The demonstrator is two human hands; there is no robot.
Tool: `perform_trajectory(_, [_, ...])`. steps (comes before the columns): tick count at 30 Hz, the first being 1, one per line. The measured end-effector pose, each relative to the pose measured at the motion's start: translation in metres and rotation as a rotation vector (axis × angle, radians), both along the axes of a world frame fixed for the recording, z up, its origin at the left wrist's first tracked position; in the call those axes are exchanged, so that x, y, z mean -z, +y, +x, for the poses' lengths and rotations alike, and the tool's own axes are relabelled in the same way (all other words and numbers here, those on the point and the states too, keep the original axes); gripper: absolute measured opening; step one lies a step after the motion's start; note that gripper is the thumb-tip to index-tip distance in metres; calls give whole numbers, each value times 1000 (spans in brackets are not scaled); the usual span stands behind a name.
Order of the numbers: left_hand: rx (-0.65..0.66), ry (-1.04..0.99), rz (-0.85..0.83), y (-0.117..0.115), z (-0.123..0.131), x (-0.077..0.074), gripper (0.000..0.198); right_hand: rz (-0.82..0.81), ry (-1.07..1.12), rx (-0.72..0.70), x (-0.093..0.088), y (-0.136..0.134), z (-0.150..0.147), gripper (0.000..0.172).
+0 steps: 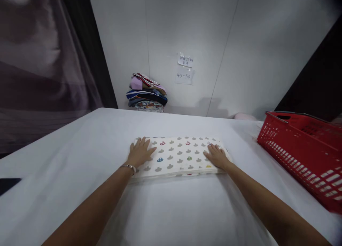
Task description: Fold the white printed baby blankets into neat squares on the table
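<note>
A white cloth [177,154] printed with grey and coloured mushroom shapes lies folded flat into a long rectangle before me. My left hand [140,153] rests spread on its left end, fingers apart, with a bracelet on the wrist. On the right end, my right hand [217,156] presses down flat with its fingers outstretched. Layered edges of the cloth show along the near side. Neither hand grips anything.
The cloth lies on a white-covered table [176,210]. A red plastic basket [301,153] with a metal handle stands at the right. Folded fabrics [146,92] are stacked beyond the far edge, before a wall with paper notes [184,75]. A dark flat item [9,184] lies at the left.
</note>
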State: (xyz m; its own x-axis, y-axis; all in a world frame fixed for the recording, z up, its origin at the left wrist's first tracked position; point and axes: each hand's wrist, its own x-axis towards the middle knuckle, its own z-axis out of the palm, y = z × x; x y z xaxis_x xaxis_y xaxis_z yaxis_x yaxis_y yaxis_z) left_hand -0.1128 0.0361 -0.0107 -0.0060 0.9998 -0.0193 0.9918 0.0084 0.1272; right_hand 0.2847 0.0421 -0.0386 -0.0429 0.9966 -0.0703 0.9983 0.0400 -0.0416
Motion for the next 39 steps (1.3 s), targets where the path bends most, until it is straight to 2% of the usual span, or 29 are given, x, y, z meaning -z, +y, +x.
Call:
perform_trajectory(3, [-11, 26, 4, 9, -2, 13, 70, 38, 11, -54, -10, 15, -21, 65])
perform_trajectory(6, [-26, 29, 14, 9, -3, 23, 70, 68, 69, -228, -17, 37, -61, 70])
perform_trajectory(9, [-25, 35, 14, 6, -4, 24, 70, 27, 138, -400, -15, 53, -96, 76])
perform_trajectory(11, [-25, 34, 11, 4, -5, 23, 70, -21, 150, -429, -10, 59, -108, 78])
perform_trajectory(17, [-57, 11, -102, 12, 5, 8, 75, -50, 129, -408, 2, 61, -105, 81])
perform_trajectory(20, [8, 28, -6, 24, 17, 4, 74, -35, 120, -405, 2, 61, -105, 80])
perform_trajectory(22, [49, 17, 43, 30, 21, 8, 74, -35, 120, -406, 1, 61, -106, 79])
perform_trajectory(27, [17, -33, 16, 39, 17, 28, 77, -59, 123, -393, -4, 61, -108, 77])
perform_trajectory(30, [20, -23, 36, 41, 13, 34, 77, -54, 122, -402, -7, 59, -112, 80])
perform_trajectory(36, [21, -38, 41, 42, 13, 33, 77, -72, 158, -456, -4, 57, -123, 77])
perform_trajectory(39, [22, -41, 27, 41, 13, 29, 75, -75, 143, -430, -7, 57, -102, 72])
